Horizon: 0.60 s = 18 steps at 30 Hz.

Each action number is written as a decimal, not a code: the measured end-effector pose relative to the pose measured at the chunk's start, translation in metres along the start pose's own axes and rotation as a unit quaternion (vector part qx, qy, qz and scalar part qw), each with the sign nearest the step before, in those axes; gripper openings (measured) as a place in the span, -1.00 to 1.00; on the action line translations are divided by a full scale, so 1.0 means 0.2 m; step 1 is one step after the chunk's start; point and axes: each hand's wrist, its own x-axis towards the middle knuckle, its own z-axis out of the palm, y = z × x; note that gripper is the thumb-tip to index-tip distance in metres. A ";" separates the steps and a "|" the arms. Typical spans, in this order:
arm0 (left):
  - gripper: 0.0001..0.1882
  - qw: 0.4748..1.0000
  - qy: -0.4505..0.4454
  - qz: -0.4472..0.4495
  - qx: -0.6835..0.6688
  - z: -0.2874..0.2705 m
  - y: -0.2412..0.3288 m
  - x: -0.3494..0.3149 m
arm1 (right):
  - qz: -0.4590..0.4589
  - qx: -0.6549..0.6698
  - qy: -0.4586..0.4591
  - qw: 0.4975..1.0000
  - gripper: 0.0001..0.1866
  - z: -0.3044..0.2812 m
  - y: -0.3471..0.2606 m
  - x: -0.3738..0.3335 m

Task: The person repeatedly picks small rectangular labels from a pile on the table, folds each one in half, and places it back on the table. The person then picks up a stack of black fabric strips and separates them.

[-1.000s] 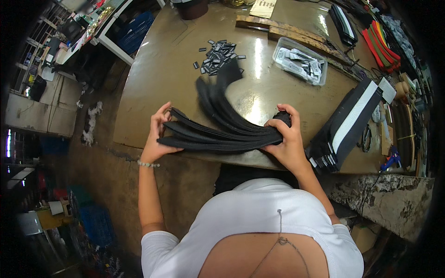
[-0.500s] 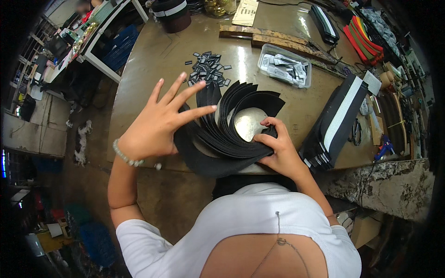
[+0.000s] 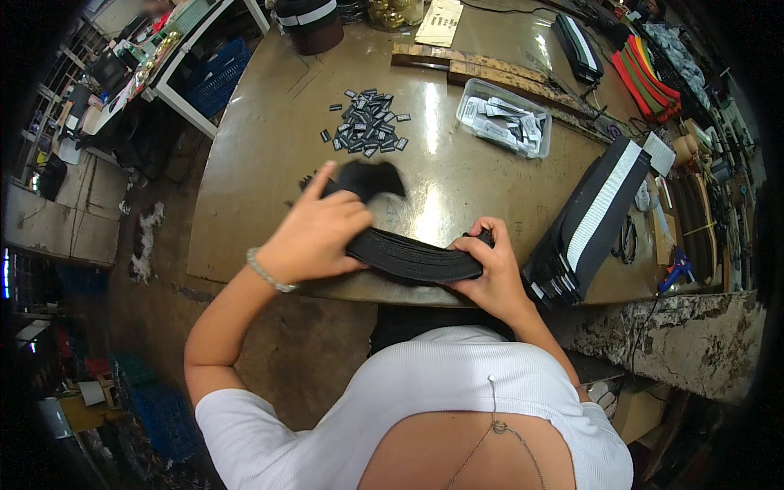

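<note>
A thick bundle of black fabric strips (image 3: 412, 255) spans between my two hands at the table's near edge. My left hand (image 3: 320, 233) is closed around its left end, thumb below and fingers over the top. Past those fingers the strips' loose ends curl up and are blurred. My right hand (image 3: 490, 265) grips the other end, with thumb and fingers wrapped round it. Beyond the bundle lies a loose pile of small black tags with pale markings (image 3: 367, 122).
A clear plastic box (image 3: 545, 139) holds white labels. To the right lies a stack of black strips with a white band (image 3: 600, 200), near scissors (image 3: 626, 238) and a blue glue gun (image 3: 677, 268). Wooden bars (image 3: 498, 73) cross the table's far part. A dark round container (image 3: 314, 33) stands far left.
My left hand has gone from spread fingers to closed on the bundle. The fanned, curved strips are now gathered into a flatter, straighter bundle; my right hand keeps its grip.
</note>
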 end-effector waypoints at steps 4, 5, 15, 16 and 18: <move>-0.60 0.985 -0.018 -0.161 -0.051 -0.07 -0.11 -0.21 | 0.014 0.039 0.048 0.998 -0.50 0.03 0.04 -0.01; -0.61 0.984 0.017 -0.155 -0.090 -0.05 -0.13 -0.25 | 0.000 0.037 0.055 0.998 -0.46 0.04 0.05 -0.01; -0.10 0.788 0.319 -0.189 -0.492 0.43 -0.25 -0.46 | 0.079 0.222 0.039 0.971 0.15 0.10 0.11 0.01; 0.01 0.786 0.306 -0.198 -0.499 0.45 -0.23 -0.44 | 0.067 0.214 0.035 0.974 0.17 0.10 0.11 0.02; 0.02 0.796 0.269 -0.208 -0.501 0.47 -0.17 -0.41 | 0.051 0.219 0.003 0.974 0.20 0.10 0.10 0.02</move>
